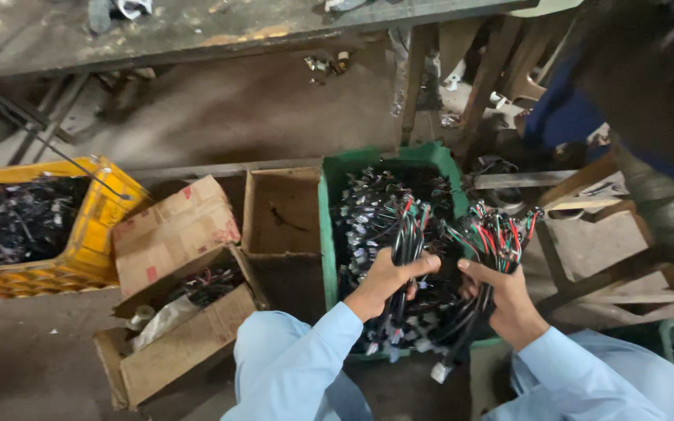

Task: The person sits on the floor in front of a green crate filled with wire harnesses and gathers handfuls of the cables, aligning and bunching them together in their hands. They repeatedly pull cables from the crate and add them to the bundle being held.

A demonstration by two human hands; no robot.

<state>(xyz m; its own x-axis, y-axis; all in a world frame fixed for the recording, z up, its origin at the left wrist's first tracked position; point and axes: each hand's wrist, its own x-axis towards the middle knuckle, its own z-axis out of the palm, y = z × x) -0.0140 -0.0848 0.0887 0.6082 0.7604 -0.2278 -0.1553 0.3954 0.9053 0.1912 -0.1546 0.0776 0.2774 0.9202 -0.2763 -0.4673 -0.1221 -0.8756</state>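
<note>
At 9 o'clock sits a yellow plastic crate (79, 234) of dark parts, then open cardboard boxes (173, 234). Your left hand (388, 281) is closed around a bundle of black, red and green wire harnesses (407, 226); your right hand (501, 300) grips its other end, over the green plastic bin (328, 234), so dropped strands likely fall inside.

From my feed it's pretty dim and flat, soft daylight, no hard shadows or glare. The space under the workbench (196, 35) goes murky. My light blue sleeves (290, 366) are the brightest bit. Wide-angle bend at the edges, top right corner is dark and smeary, a little soft overall
</note>
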